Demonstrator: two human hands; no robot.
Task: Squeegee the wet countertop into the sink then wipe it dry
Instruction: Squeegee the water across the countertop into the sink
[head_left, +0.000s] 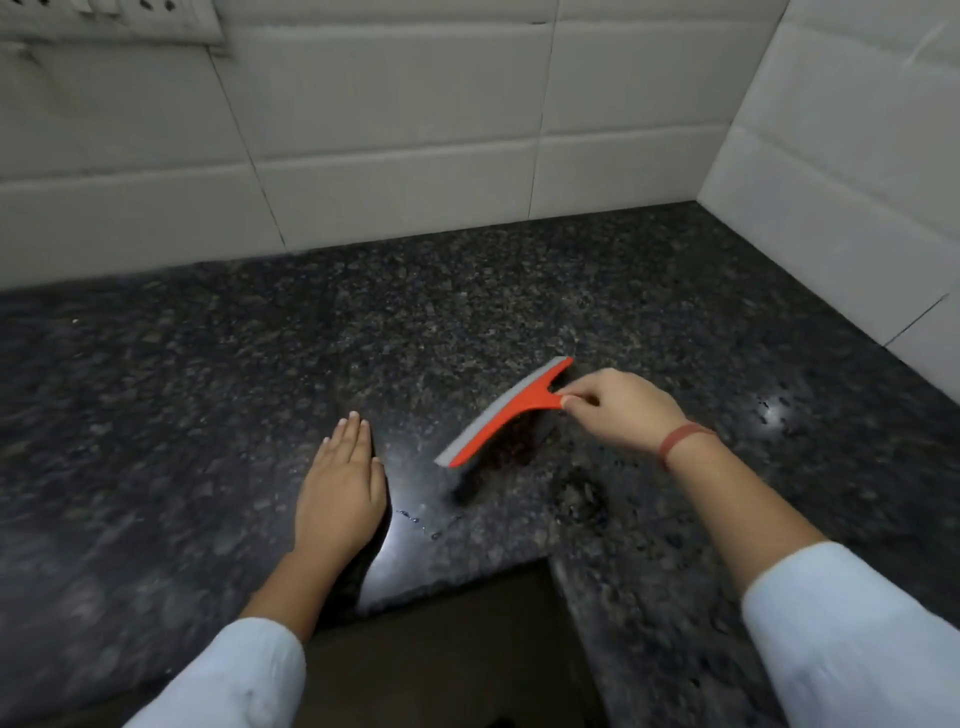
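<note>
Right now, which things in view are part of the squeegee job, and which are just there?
In the job:
orange squeegee, held by the right hand
wet granite countertop
water droplets
left hand, flat on the counter

Just there:
tiled wall
switch plate
red wristband
No sink or cloth in view.

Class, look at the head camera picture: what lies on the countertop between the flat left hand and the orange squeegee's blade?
In the head view, only wet dark countertop lies between the left hand and the squeegee, with droplets nearby.
</note>
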